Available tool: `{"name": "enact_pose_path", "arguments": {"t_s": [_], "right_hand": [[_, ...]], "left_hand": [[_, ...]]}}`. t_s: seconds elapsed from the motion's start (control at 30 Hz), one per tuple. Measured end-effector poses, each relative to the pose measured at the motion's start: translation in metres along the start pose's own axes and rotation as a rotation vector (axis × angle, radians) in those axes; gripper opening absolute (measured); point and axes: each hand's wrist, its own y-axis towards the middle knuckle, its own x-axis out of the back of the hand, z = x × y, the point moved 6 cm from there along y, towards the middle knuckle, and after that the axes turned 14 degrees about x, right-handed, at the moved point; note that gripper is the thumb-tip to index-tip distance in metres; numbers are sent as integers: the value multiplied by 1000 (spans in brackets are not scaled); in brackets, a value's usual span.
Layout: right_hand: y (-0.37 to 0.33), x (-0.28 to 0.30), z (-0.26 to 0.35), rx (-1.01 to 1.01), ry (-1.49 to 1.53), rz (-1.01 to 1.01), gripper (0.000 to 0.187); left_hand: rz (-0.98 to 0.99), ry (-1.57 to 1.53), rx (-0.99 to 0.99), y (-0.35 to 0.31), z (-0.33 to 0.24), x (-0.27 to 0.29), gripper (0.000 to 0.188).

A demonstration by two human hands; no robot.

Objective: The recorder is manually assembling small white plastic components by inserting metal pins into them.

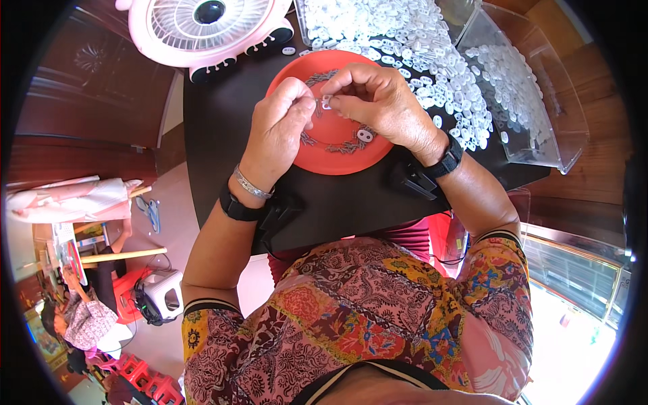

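Over a round orange-red plate [324, 164], both of my hands are raised close together, fingertips almost meeting. My right hand [388, 108] pinches a small white oval plastic piece with holes [327, 102] between thumb and forefinger. Closed in a pinch, my left hand [278, 125] faces it with a small grey screw-like piece [318, 106] at its fingertips, partly hidden. Similar small grey metal pieces [347, 146] lie around the plate's inside. Another white two-holed oval piece [364, 136] rests on the plate near my right wrist.
White oval pieces [466, 111] spread in a heap beyond and right of the plate. A clear plastic bin [557, 152] at the right holds more. A pink fan [202, 61] stands at the far left of the dark table [223, 135]. At left, another person [91, 324] sits.
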Motion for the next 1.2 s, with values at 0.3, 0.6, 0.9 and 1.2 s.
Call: {"name": "enact_pose_path", "arguments": {"t_s": [0.3,0.6,0.9,1.2], "right_hand": [[0,0,-5,-36,-5,6,15],[0,-3,0,15,14,23,15],[-2,-7,4,73,7,-63,14],[-6,-9,2,74,-6,-110,13]], "left_hand": [[-8,61,-26,-1,-2,-3,11],[-35,107,-91,-4,-8,-4,10],[-136,171,-143,-9,-13,-7,11],[-213,183,-128,-9,-8,-11,11]]}}
